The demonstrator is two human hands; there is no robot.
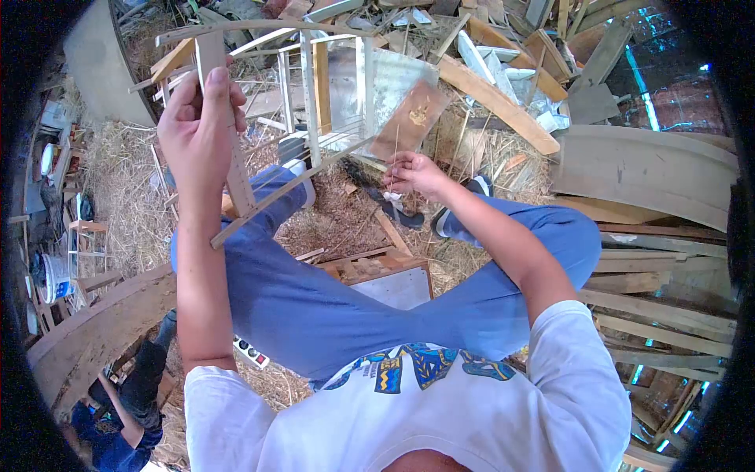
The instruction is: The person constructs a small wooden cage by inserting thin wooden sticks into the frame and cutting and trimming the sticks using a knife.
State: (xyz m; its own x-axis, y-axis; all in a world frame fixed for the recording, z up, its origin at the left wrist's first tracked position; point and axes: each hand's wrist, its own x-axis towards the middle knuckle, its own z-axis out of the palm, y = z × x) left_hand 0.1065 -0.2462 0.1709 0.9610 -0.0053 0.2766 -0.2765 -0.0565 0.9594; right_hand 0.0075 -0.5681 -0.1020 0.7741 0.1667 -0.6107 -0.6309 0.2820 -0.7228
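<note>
My left hand (203,118) is closed round the upright slat of a light wooden frame (238,169), which is held up over my left leg. Thin sticks run from this frame toward the middle of the view. My right hand (414,174) is pinched on a thin stick (397,134) that points upward, with a small white tuft (392,197) at its lower end. Just behind the right hand stands a reddish-brown board (406,118). Between my legs lies a wooden box (377,271) with a pale panel.
Planks and scrap wood (495,102) are piled ahead, and more slats (661,315) lie at the right. Straw (118,189) covers the ground. A white bucket (57,279) stands at the far left. Another person (130,409) is at the lower left.
</note>
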